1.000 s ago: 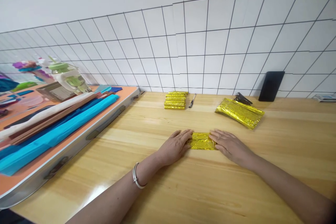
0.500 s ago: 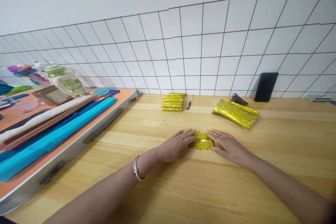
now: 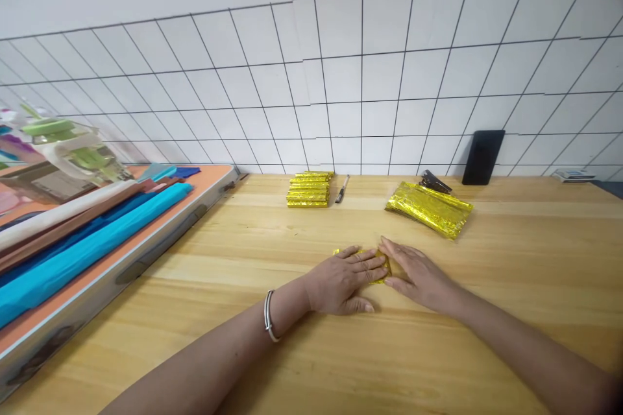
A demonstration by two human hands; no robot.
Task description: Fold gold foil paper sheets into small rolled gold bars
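A small piece of shiny gold foil [image 3: 381, 262] lies on the wooden table, mostly covered by my hands. My left hand [image 3: 343, 280], with a silver bangle at the wrist, rests flat across it with the fingers stretched out. At the foil's right end, my right hand [image 3: 413, 272] touches its edge, fingers extended and thumb apart. Farther back is a pile of narrow folded gold foil strips [image 3: 309, 191]. A stack of flat gold foil sheets [image 3: 431, 207] lies behind my right hand.
A pen [image 3: 342, 189] lies beside the folded strips. A black stapler-like tool [image 3: 435, 181] sits behind the sheets, and a black phone-like slab [image 3: 483, 157] leans on the tiled wall. At left, an orange-topped board [image 3: 214, 176] carries rolled blue paper [image 3: 97, 253] and a green-lidded bottle [image 3: 80, 149].
My left hand has slid right over the foil, covering most of it. My right hand stays at the right end. The view has shifted slightly to the right.
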